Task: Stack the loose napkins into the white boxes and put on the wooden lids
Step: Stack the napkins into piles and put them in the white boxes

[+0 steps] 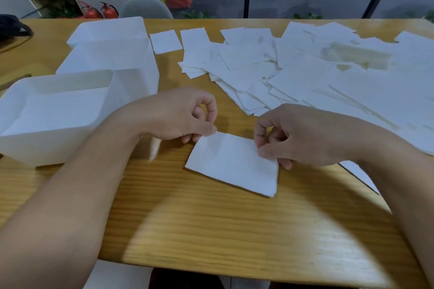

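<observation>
A small stack of white napkins (232, 163) lies on the wooden table (211, 230) in front of me. My left hand (185, 116) pinches its far left corner between thumb and fingers. My right hand (298, 135) pinches its right edge. A big loose spread of white napkins (317, 70) covers the right and back of the table. Three white boxes stand at the left: a near one (54, 115), a middle one (112, 58) and a far one (110, 28). All three boxes are open on top.
A light wooden piece (21, 73) shows behind the near box at the left edge. A dark object (11, 27) lies at the far left corner. A grey chair back (146, 8) stands beyond the table. The near table edge runs below my forearms.
</observation>
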### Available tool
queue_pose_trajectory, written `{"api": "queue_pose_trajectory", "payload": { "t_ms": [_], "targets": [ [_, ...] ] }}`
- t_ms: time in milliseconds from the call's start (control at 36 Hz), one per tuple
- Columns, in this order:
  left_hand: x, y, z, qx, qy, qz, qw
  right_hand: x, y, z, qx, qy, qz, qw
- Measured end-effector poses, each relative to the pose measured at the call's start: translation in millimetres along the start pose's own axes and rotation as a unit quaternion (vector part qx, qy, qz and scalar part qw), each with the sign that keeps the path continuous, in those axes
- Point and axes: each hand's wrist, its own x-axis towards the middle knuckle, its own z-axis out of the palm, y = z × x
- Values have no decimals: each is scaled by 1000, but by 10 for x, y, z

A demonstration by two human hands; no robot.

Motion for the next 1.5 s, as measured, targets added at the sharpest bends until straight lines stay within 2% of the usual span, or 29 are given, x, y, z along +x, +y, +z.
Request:
{"api": "queue_pose_trajectory", "payload": {
  "t_ms": [167, 417, 806, 861, 944, 1000, 1306, 1500],
  "targets": [
    [46, -15, 16, 8, 37, 8, 999, 67, 134, -49, -13, 85, -5, 996],
    [119, -39, 55, 0, 98, 29, 995, 142, 255, -61, -9, 125, -17, 992],
    [225, -118, 132, 13, 107, 62, 992, 188, 307, -20, -27, 161, -20, 986],
    [243, -124, 146, 9, 108, 63, 992, 205, 299, 0, -50, 194, -22, 979],
    [271, -128, 168, 0, 113, 59, 992, 280, 292, 42, -59, 300, -36, 951],
    [280, -133, 174, 4, 116, 58, 992, 360, 278, 71, -71, 340, -52, 936],
    [283, -127, 190, 21, 126, 68, 989, 660, 303, 121, -68, 349, -70, 932],
    [270, -107, 200, 10, 149, 76, 986, 633, 324, 95, 3, 380, -74, 922]
  ]
}}
